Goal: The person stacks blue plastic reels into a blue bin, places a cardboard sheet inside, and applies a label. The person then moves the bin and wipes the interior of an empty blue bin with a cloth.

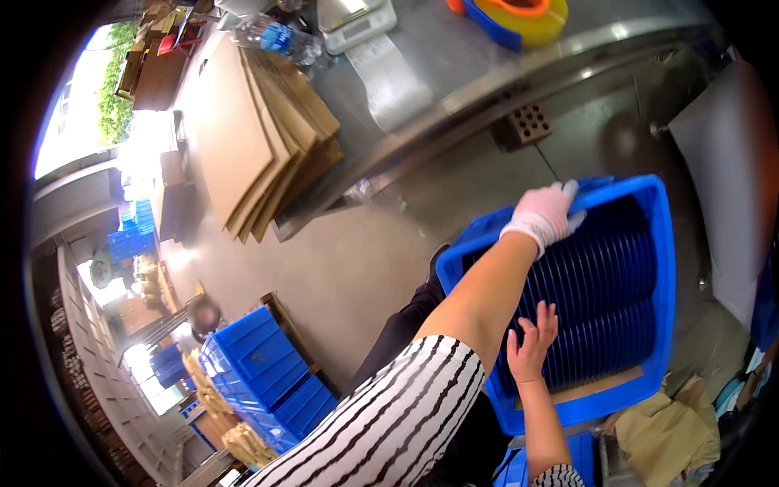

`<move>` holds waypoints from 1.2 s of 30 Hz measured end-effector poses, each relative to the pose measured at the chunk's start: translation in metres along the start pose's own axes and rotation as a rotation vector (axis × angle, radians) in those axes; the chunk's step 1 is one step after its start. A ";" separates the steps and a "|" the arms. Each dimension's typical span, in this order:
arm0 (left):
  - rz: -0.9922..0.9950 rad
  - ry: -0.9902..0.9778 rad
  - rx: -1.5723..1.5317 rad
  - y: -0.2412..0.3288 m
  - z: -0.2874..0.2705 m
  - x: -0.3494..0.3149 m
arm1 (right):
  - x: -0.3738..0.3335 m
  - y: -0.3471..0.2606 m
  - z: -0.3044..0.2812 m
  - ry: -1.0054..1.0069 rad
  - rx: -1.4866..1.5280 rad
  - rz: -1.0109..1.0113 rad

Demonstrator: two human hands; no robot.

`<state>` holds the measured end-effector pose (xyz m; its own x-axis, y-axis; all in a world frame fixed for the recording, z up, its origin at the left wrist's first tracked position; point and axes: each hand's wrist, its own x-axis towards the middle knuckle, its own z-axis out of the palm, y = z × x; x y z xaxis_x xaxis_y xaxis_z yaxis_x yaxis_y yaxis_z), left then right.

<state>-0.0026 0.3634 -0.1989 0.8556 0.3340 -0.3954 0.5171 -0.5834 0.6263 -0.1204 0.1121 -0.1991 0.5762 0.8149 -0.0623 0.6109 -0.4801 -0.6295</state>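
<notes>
Apparently your gloved left hand (pixel 548 213) is clamped on the rim of the blue crate (pixel 664 284), near the metal bench (pixel 454 61); your bare right hand (pixel 533 345) spreads over the dark blue pieces (pixel 604 272) inside. One-sided pulling could tip everything.

your crate (pixel 667 272) is smooth, glossy blue plastic. the dark blue rows (pixel 604 268) inside look smooth, slight sheen, material unclear. your left glove (pixel 542 214) is matt knit cloth; your striped sleeve (pixel 389 406), matt cloth. you've got a shiny metal table (pixel 462 61), matt cardboard sheets (pixel 234 138), glossy clear plastic bottle (pixel 276 37), creased paper-like brown wrap (pixel 661 430), smooth dull-sheen floor (pixel 357 260).
</notes>
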 end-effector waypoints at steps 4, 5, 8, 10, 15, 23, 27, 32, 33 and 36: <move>0.296 0.300 -0.222 -0.048 -0.012 -0.038 | 0.085 -0.056 -0.013 0.302 0.054 0.066; 0.317 0.317 -0.228 -0.058 -0.023 -0.057 | 0.107 -0.067 -0.017 0.343 0.081 0.078; 0.347 0.282 -0.227 -0.099 -0.078 -0.123 | 0.185 -0.108 -0.019 0.384 0.213 0.073; 0.252 0.352 -0.243 -0.130 -0.112 -0.157 | 0.255 -0.139 -0.014 0.364 0.336 -0.008; 0.112 0.798 -0.209 -0.158 -0.174 -0.139 | 0.423 -0.172 0.029 0.243 0.332 0.012; -0.228 0.851 -0.064 -0.184 -0.215 -0.039 | 0.517 -0.198 0.076 -0.025 0.344 0.324; -0.104 0.833 -0.026 -0.204 -0.206 -0.044 | 0.513 -0.195 0.087 -0.054 0.396 0.369; -0.059 0.798 -0.026 -0.206 -0.206 -0.049 | 0.494 -0.189 0.088 -0.048 0.544 0.251; -0.063 0.799 -0.027 -0.205 -0.206 -0.049 | 0.492 -0.187 0.086 -0.063 0.634 0.224; -0.071 0.810 -0.009 -0.205 -0.204 -0.047 | 0.496 -0.186 0.080 -0.139 0.830 0.166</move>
<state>-0.1446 0.6185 -0.1716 0.5692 0.8040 0.1720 0.5679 -0.5357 0.6249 0.0086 0.6317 -0.1752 0.5183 0.8136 -0.2636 -0.1015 -0.2475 -0.9636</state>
